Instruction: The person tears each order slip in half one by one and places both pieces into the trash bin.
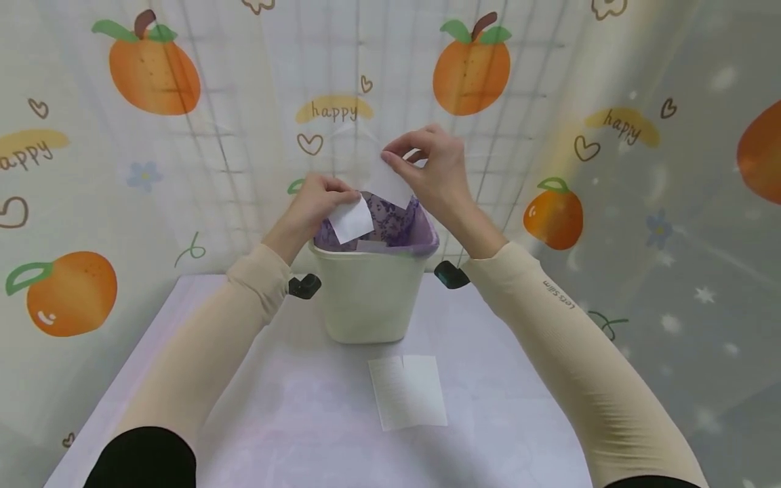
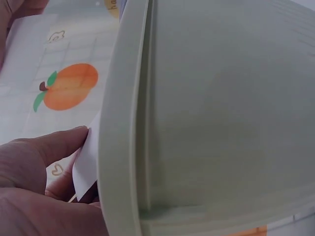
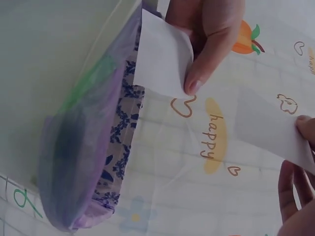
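Note:
Over the left part of a cream-coloured trash bin (image 1: 373, 298), my left hand (image 1: 312, 205) pinches a small white piece of paper (image 1: 352, 222). Higher up, my right hand (image 1: 438, 169) holds another white piece of paper (image 1: 390, 184) between thumb and fingers. This second piece hangs above the bin's back edge and blends with the pale curtain. A purple trash bag (image 1: 425, 234) lines the bin and folds over its rim at the right. Inside show a dark floral-patterned thing (image 1: 390, 220) and a pale paper scrap (image 1: 371, 246); the bottom is hidden.
In front of the bin, a creased sheet of paper (image 1: 409, 394) with a short slit in its top edge lies on the white table (image 1: 274, 407). A curtain (image 1: 256, 169) printed with oranges hangs close behind the bin and on both sides, with a wire grid behind it.

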The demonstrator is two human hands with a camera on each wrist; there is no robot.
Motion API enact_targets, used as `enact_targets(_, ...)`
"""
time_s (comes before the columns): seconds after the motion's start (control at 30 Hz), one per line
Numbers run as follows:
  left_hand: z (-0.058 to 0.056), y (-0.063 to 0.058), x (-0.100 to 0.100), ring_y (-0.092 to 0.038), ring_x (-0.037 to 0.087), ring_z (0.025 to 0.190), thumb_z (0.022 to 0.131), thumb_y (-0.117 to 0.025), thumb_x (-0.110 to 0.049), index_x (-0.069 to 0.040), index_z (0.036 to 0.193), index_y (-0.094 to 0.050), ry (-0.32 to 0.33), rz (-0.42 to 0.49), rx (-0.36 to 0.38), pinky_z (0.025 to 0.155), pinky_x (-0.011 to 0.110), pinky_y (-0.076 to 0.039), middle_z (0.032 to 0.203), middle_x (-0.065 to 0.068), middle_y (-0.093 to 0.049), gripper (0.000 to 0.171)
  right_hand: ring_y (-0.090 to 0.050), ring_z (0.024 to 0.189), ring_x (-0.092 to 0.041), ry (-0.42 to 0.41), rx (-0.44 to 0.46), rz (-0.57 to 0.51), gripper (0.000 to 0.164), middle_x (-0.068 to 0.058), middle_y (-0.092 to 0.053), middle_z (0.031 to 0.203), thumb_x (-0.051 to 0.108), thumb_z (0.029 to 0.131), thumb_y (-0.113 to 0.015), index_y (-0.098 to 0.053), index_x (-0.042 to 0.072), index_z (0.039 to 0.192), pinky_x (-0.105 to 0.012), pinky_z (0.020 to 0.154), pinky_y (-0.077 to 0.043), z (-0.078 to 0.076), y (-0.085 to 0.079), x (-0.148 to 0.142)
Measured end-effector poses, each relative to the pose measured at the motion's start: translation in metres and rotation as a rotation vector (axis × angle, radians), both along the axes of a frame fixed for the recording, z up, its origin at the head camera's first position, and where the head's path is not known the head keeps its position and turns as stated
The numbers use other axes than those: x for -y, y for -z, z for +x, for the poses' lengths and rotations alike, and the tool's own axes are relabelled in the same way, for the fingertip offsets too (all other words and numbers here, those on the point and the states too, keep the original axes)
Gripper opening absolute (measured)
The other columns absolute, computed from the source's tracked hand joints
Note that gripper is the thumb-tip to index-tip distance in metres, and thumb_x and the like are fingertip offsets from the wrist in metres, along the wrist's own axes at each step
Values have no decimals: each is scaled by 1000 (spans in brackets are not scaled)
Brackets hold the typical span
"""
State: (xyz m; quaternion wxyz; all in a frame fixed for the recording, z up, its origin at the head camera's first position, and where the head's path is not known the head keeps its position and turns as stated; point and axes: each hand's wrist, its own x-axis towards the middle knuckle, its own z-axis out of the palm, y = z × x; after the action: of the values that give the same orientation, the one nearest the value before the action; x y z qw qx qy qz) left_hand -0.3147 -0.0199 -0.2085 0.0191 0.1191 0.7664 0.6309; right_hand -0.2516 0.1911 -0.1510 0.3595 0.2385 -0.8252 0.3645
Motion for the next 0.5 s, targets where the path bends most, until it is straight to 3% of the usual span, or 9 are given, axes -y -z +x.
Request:
enact_targets(0.23, 1, 3, 0, -61, 18, 93, 94, -77, -6, 7, 109, -77, -22, 6, -3, 75, 26, -55, 107, 10, -70, 20, -60, 107, -18, 52, 107, 26, 15, -6, -75, 100, 21, 98, -77, -82, 9, 105, -32, 89, -59, -3, 8, -6)
enact_targets(0.5, 5, 6, 2, -62, 19, 93, 95, -76, -5, 6, 102, -78, -51, -1, -31, 77, 28, -54, 112, 14, -71, 13, -60, 107, -22, 83, 156, 58, 13, -6, -75, 100, 21, 98, -77, -82, 10, 103, -36, 89, -59, -11, 18, -12)
